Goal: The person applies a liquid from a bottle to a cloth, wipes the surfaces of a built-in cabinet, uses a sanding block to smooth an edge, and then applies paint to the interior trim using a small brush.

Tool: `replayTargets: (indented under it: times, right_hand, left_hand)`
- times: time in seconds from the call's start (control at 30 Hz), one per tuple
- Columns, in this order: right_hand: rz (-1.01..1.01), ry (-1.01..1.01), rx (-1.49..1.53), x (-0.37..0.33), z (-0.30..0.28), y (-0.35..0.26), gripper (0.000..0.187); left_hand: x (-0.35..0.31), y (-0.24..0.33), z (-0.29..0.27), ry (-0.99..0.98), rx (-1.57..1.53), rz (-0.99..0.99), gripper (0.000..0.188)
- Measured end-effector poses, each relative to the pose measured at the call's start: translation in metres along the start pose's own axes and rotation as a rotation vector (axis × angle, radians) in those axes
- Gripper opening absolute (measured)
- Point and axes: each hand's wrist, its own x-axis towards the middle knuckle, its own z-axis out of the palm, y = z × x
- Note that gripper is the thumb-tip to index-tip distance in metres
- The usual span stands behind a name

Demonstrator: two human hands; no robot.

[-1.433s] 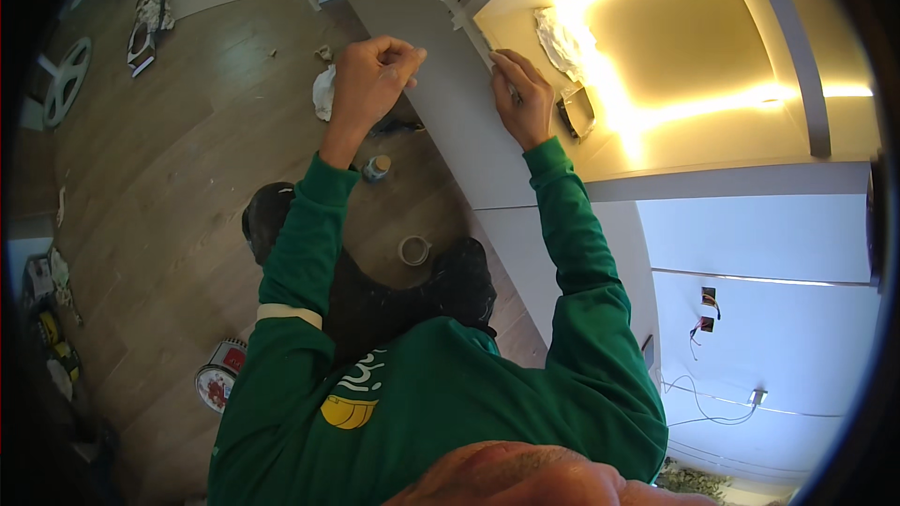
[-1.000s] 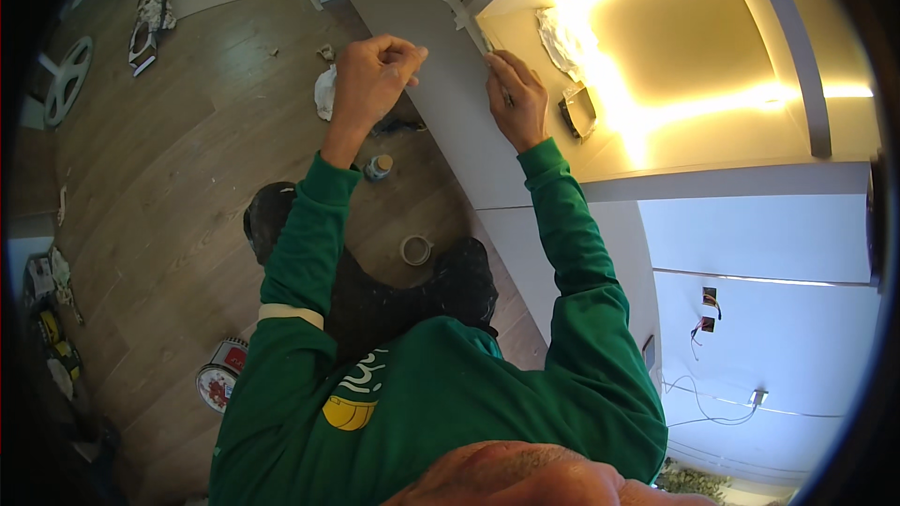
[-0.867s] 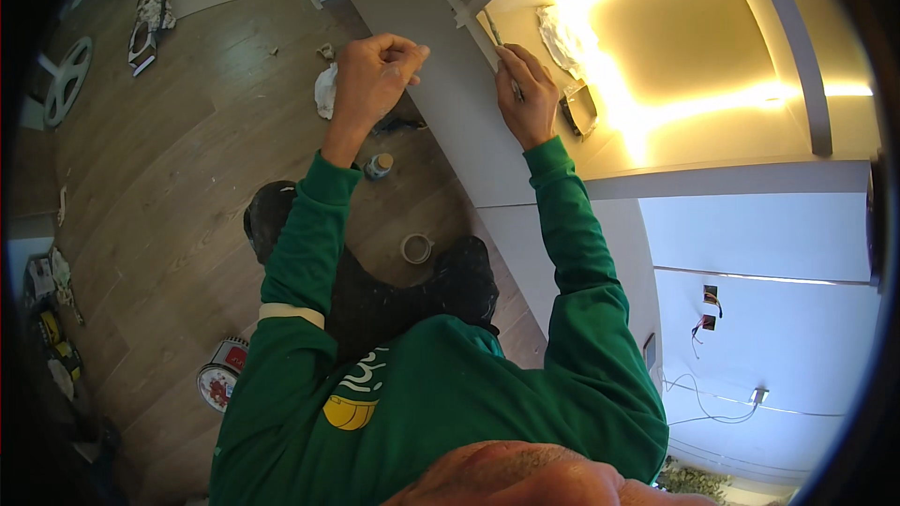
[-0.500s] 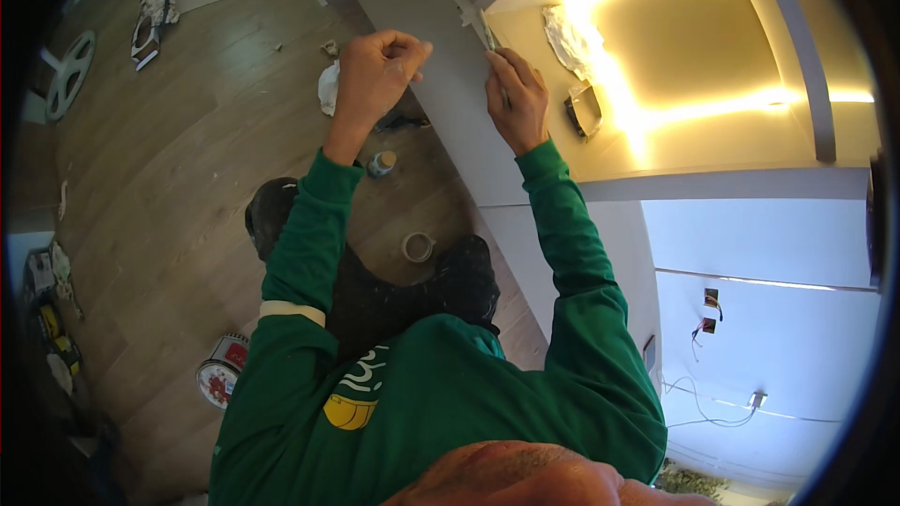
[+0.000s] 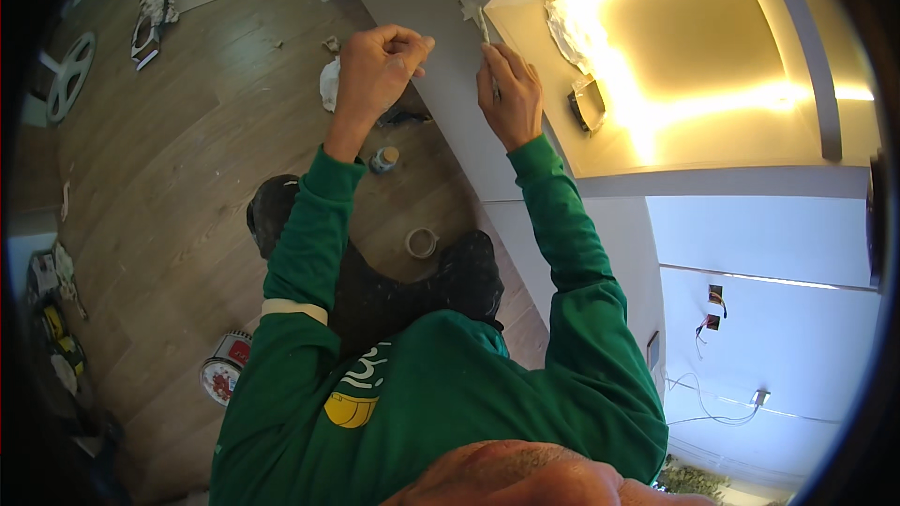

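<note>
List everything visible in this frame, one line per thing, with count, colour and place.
Panel: one, grey, upright by the lit recess.
Tape strip: one, pale, on the panel's edge above the right hand.
Tape roll: one, pale, on the floor.
Small jar: one, on the floor below the left hand.
Tin: one, red and white, lower left floor.
Rag: one, white, on the floor.
Left hand: closed, raised.
Right hand: at the panel's edge.

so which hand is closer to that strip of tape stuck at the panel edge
Right. The right hand is just below the tape strip, holding a thin tool that reaches up to it. The left hand is further off, to the strip's left.
</note>
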Motion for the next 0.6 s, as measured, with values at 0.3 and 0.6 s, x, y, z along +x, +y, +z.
replayTargets:
  times: [0.3,0.6]
  right_hand:
    - [0.002,0.075,-0.056,-0.005,0.004,0.003,0.026]
    - [1.317,0.092,0.935,-0.177,0.01,-0.043,0.023]
  left_hand:
    - [0.001,0.004,0.002,0.012,0.053,0.009,0.025]
    - [-0.014,0.037,-0.044,0.253,0.083,0.063,0.021]
